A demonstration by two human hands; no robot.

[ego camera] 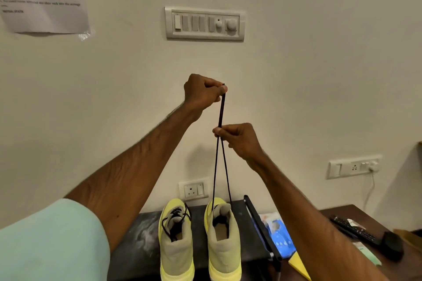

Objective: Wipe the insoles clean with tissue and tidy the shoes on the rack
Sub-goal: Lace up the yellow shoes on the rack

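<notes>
Two yellow-green sneakers stand side by side, heels toward me, on the black top of the shoe rack (137, 244). The left shoe (175, 242) has its black laces lying loose over the tongue. From the right shoe (222, 239) two strands of black lace (219, 166) run straight up. My left hand (202, 93) is raised high and pinches the lace ends together. Lower down, my right hand (239, 141) pinches both strands between thumb and fingers.
A blue patterned packet (279, 235) and a yellow sheet lie right of the rack's black frame bar. On the brown table (342, 212) at right are a remote control (354, 230) and a dark round object (392, 245). Switch panels, sockets and a printed paper hang on the wall.
</notes>
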